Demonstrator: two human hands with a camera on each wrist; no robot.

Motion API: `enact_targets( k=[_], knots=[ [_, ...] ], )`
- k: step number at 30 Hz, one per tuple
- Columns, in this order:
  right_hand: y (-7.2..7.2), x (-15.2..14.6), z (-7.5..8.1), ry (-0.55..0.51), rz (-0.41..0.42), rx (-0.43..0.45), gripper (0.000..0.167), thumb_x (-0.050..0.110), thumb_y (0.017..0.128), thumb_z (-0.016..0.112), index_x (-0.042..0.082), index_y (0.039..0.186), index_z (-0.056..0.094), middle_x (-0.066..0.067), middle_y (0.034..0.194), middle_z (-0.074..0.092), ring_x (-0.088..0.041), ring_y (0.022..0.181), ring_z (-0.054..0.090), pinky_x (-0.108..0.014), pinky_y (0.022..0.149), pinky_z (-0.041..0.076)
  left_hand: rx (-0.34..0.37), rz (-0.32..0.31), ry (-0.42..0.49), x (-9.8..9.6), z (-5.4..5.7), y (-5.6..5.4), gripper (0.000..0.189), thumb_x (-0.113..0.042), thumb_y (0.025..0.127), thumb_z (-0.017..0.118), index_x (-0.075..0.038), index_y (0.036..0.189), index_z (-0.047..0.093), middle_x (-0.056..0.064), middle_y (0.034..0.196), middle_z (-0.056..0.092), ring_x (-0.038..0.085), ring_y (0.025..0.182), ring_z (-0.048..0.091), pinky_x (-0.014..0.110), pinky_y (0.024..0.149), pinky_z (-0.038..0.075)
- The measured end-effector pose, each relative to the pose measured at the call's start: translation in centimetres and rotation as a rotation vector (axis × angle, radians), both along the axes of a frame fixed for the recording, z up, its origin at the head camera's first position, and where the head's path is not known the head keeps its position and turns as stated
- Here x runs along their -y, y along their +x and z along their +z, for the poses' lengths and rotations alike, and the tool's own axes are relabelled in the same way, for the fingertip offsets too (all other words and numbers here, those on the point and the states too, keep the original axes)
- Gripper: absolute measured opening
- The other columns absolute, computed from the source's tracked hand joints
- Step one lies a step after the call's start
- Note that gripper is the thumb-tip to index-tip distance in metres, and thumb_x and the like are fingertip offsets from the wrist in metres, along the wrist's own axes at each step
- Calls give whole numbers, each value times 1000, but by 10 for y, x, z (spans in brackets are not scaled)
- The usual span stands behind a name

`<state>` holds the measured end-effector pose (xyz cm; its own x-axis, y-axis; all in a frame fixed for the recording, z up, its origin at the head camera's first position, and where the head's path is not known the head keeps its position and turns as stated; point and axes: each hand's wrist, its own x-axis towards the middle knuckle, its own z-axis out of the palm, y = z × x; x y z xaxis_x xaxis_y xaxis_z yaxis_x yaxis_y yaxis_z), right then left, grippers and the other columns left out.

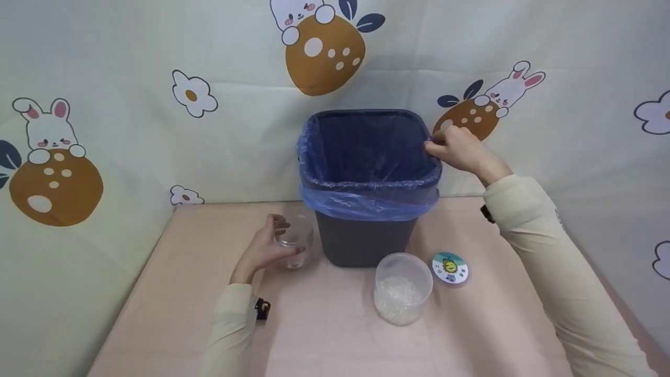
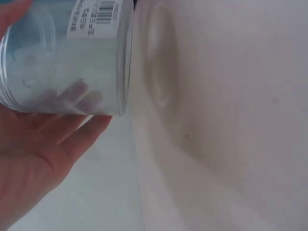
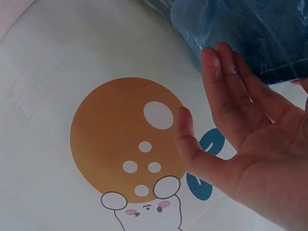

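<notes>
A grey trash bin (image 1: 361,241) stands at the back of the table, lined with a blue plastic bag (image 1: 366,204) folded over its rim. My right hand (image 1: 460,149) grips the bin's right rim through the bag. In the right wrist view its fingers (image 3: 219,82) lie along the blue bag (image 3: 240,38). Left of the bin, my left hand (image 1: 267,246) holds a clear plastic cup (image 1: 301,233) between thumb and fingers. The left wrist view shows the cup (image 2: 72,62) with a white barcode label, its base close over the table and several fingertips visible through its wall.
In front of the bin a clear tub (image 1: 403,290) holds white rice-like grains. A round lid (image 1: 450,268) with a teal and white label lies right of it. The pink table (image 1: 335,340) meets a printed cloth wall (image 1: 235,152) behind the bin.
</notes>
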<state>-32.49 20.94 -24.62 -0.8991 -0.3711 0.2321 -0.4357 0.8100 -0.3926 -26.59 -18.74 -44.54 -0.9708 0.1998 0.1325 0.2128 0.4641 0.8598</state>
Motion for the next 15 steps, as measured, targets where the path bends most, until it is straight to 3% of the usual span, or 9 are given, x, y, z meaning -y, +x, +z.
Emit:
enact_targets(
  k=[9,15],
  knots=[
    [0,0,0,-9,9,-2,28,16,94,51,0,74,61,-2,60,47,-18,55,42,-30,53,32,29,-108,73,1,-15,9,83,-14,74,84,5,135,31,32,142,38,46,132,35,52,109,26],
    [0,0,-2,-40,5,1,28,16,94,50,1,72,60,-1,59,47,-17,54,41,-30,53,32,32,-66,52,3,-19,10,87,-15,77,82,3,143,27,31,146,33,47,132,35,55,107,28]
  ],
)
